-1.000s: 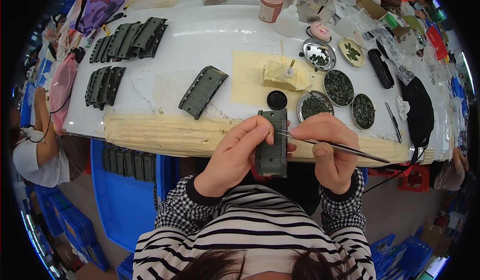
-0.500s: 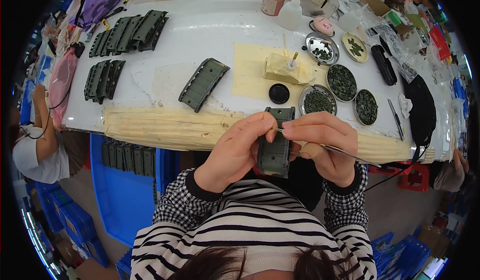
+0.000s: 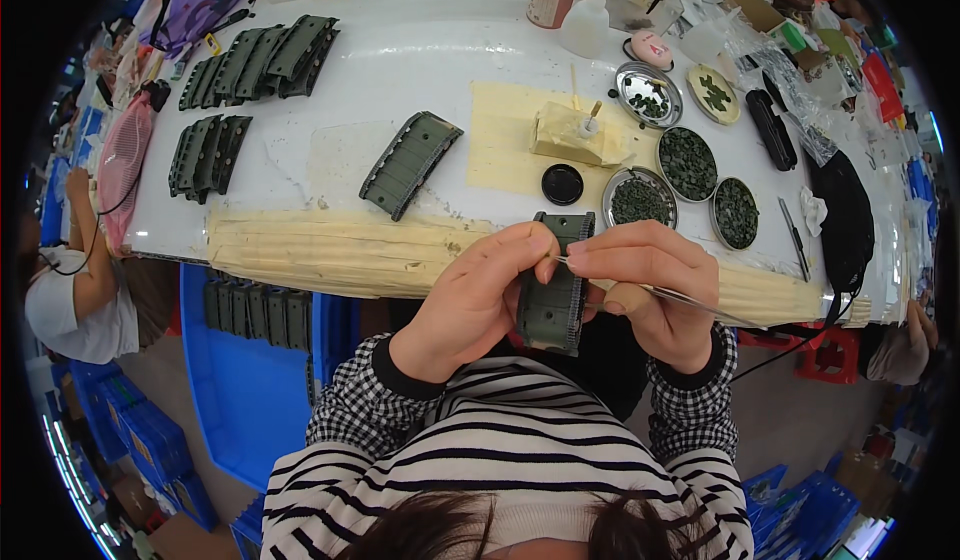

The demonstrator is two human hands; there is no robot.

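Hard to see much of the dark green ribbed part (image 3: 553, 285), since both hands wrap its sides and only the top end and the middle strip show, right at the near edge of the desk (image 3: 330, 175). The left hand (image 3: 478, 298) has its grip clamped on the part's left side, thumb and forefinger pressed at the top corner. The right hand (image 3: 648, 285) has its grip pinched together on thin metal tweezers (image 3: 660, 293), the tip sitting at the part's upper right edge; what the tip holds is too small to tell, and the tweezers' back end runs out toward 4 o'clock behind the fingers. On the desk at 1 o'clock from the hands are round tins (image 3: 687, 163) full of tiny dark green pieces, one silvery dish (image 3: 648, 94) only sparsely filled, and a small black cap (image 3: 562, 184) beside them. A cream block (image 3: 565, 133) with a stick in it sits on a yellow sheet (image 3: 510, 140). Another ribbed part (image 3: 410, 163) lies alone at 11 o'clock with open white surface around it, and stacks of the same parts (image 3: 255, 60) are up at 10 o'clock near the far left edge. More are lined up in a blue crate (image 3: 250, 360) under the desk. The right rim is cluttered and badly bent by the lens.
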